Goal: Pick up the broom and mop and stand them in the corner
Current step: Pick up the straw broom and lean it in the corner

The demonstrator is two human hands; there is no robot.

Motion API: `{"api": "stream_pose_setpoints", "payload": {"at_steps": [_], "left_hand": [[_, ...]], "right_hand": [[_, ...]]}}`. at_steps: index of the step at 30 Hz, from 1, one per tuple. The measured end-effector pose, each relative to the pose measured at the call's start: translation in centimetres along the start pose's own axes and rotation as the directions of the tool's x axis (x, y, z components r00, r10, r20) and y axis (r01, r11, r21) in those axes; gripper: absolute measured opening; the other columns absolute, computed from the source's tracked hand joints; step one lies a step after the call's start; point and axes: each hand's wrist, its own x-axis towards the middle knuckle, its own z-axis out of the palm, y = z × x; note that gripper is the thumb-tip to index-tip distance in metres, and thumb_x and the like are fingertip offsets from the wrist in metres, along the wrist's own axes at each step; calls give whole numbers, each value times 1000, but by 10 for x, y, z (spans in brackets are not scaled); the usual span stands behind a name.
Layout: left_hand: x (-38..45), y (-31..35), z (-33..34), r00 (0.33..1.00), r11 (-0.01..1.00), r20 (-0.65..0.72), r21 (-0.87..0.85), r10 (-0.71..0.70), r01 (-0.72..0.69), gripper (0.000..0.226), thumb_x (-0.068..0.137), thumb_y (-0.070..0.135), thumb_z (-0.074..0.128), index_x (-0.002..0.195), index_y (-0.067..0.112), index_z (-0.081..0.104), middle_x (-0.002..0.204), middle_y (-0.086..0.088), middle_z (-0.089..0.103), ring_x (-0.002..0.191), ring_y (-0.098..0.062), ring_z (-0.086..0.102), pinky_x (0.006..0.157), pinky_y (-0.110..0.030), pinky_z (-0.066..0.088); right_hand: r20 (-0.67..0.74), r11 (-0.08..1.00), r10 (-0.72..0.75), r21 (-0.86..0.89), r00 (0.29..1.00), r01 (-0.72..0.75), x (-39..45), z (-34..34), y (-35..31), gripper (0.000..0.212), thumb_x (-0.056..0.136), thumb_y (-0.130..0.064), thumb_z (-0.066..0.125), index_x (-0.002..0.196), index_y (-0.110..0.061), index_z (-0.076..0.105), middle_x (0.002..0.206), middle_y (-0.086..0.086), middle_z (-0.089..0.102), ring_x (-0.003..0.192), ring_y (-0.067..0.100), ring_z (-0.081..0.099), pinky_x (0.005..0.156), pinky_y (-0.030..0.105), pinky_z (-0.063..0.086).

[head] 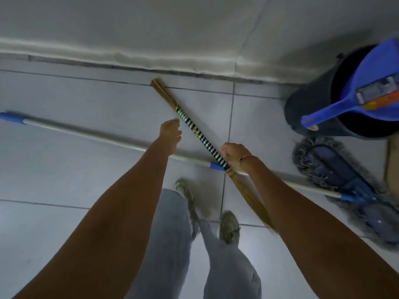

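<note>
Head view looks down past our jeans and shoes (228, 226) onto the tiled floor (64, 165). Our right hand (234, 155) has its fingers (224, 153) clenched around the broom (200, 138) at the lower end of its striped wrapped handle, bristles trailing towards our feet. Our left hand (170, 132) hovers just beside the handle higher up, fingers released and loosely curled. The mop (133, 145) lies flat under the broom, crossing it, its blue fringed head at the right. Beyond it, a dark bucket (302, 113) holding a blue dustpan (367, 83) stands by the wall (151, 29).
</note>
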Motion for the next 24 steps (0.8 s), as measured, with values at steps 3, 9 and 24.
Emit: {"api": "stream_pose_setpoints", "payload": {"at_steps": [3, 9, 24], "left_hand": [[82, -38, 10, 999, 998, -35, -45, -36, 35, 18, 98, 12, 46, 114, 8, 52, 98, -9, 54, 82, -20, 53, 103, -36, 44], [203, -109, 35, 997, 988, 25, -138, -69, 72, 44, 96, 28, 50, 132, 3, 51, 110, -10, 61, 109, -29, 58, 101, -42, 49], [37, -21, 51, 954, 967, 157, -57, 254, -248, 12, 94, 20, 56, 103, 12, 54, 96, -1, 65, 92, -27, 62, 87, -47, 54]], "right_hand": [[35, 1000, 14, -21, 999, -14, 66, 39, 27, 38, 94, -15, 49, 132, -5, 47, 131, 20, 55, 118, 34, 54, 101, 38, 45], [175, 960, 49, 264, 983, -95, 169, 98, 94, 65, 90, -17, 61, 145, -7, 30, 139, 18, 50, 123, 27, 51, 105, 32, 40], [72, 935, -40, 354, 997, 12, 50, 44, 61, 28, 84, -15, 66, 111, -9, 60, 107, 10, 67, 104, 25, 62, 96, 39, 50]]}}
